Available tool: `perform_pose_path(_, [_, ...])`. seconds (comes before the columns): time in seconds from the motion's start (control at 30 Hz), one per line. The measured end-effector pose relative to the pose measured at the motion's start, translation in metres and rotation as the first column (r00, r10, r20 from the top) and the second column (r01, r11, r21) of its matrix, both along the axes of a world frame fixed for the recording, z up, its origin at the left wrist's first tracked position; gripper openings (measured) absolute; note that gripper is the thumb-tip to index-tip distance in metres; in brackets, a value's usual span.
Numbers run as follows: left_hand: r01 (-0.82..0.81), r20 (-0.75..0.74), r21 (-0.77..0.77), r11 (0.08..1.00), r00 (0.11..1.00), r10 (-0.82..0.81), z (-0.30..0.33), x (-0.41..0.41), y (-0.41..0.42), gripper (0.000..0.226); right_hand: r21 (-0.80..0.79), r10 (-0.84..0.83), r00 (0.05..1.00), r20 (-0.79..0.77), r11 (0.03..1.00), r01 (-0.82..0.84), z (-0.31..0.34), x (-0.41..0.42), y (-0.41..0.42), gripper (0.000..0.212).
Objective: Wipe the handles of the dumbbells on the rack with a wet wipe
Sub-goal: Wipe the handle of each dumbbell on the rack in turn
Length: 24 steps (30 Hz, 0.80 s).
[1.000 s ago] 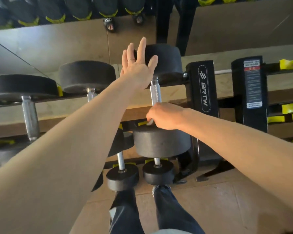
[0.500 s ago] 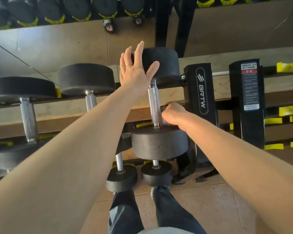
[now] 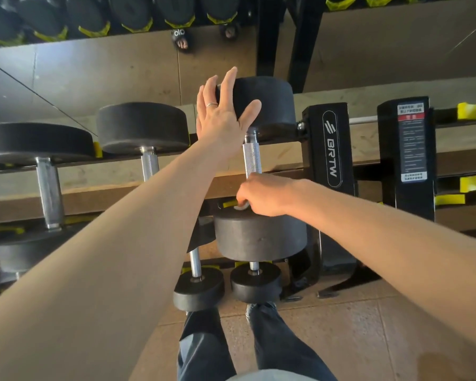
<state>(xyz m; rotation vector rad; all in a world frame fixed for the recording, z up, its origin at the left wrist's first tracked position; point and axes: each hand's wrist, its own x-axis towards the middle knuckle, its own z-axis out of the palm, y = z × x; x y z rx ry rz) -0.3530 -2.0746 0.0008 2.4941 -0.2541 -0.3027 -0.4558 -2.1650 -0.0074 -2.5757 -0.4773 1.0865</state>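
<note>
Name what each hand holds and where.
Right hand grips the wet wipe around the dumbbell handle's near end; left hand holds nothing.

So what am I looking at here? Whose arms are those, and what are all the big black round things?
The picture comes from a camera worn on a person's head, looking forward and down, so the arms are that person's own. The black round things are the weights on the ends of dumbbells, which lie on a rack in a gym. The left hand rests with straight fingers on the far weight of one dumbbell. The right hand is curled round the near end of its shiny handle, holding a small white wet wipe against it to clean it. Other dumbbells lie to the left and on a lower shelf. Below are the person's legs.
</note>
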Motion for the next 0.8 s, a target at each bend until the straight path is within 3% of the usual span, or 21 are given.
perform_pose_path(0.1, [-0.003,0.007,-0.001,1.000,1.000,0.003,-0.002,0.002,0.000,0.066,0.008,0.017,0.999,-0.035,1.000,-0.017,0.016,0.006,-0.007,0.032])
perform_pose_path(0.17, [0.001,0.007,-0.004,1.000,1.000,-0.001,-0.003,0.002,0.000,0.066,-0.001,-0.061,0.997,-0.038,0.998,0.061,0.025,0.006,-0.020,0.032])
perform_pose_path(0.23, [0.002,0.000,-0.009,1.000,1.000,-0.002,-0.003,0.003,0.000,0.066,-0.010,-0.286,0.958,0.026,0.958,0.286,0.024,0.004,-0.040,0.029])
perform_pose_path(0.3, [-0.004,0.008,-0.005,1.000,1.000,0.005,-0.003,0.002,0.000,0.066,-0.021,-0.543,0.831,0.124,0.835,0.549,0.015,0.001,-0.052,0.022])
perform_pose_path(0.37, [-0.008,0.007,-0.008,1.000,1.000,0.008,-0.002,0.001,-0.001,0.066,-0.117,-0.664,0.746,0.056,0.737,0.665,0.008,-0.001,-0.042,0.025])
perform_pose_path(0.43, [-0.008,0.000,-0.011,1.000,1.000,0.008,-0.002,0.001,-0.001,0.066,-0.180,-0.690,0.718,-0.091,0.720,0.670,0.003,-0.002,-0.023,0.023])
perform_pose_path(0.5, [-0.009,0.004,-0.020,1.000,1.000,0.009,-0.001,0.001,-0.001,0.065,-0.184,-0.685,0.715,-0.138,0.727,0.661,0.003,0.001,-0.013,0.021])
perform_pose_path(0.6, [-0.014,0.008,-0.022,1.000,1.000,0.015,-0.001,0.001,-0.001,0.065,-0.136,-0.724,0.664,-0.189,0.689,0.712,0.008,0.001,-0.015,0.015])
perform_pose_path(0.7, [-0.011,0.012,-0.016,1.000,1.000,0.011,-0.001,0.001,-0.001,0.065,-0.035,-0.776,0.585,-0.235,0.609,0.793,0.012,-0.007,-0.018,0.022])
perform_pose_path(0.77, [-0.007,0.013,-0.019,1.000,1.000,0.007,-0.001,0.001,0.000,0.065,0.090,-0.753,0.605,-0.257,0.605,0.791,0.018,-0.010,-0.014,0.026])
perform_pose_path(0.8, [-0.007,0.016,-0.016,1.000,1.000,0.007,-0.001,0.000,0.000,0.065,0.160,-0.705,0.668,-0.237,0.650,0.743,0.020,-0.009,-0.008,0.027])
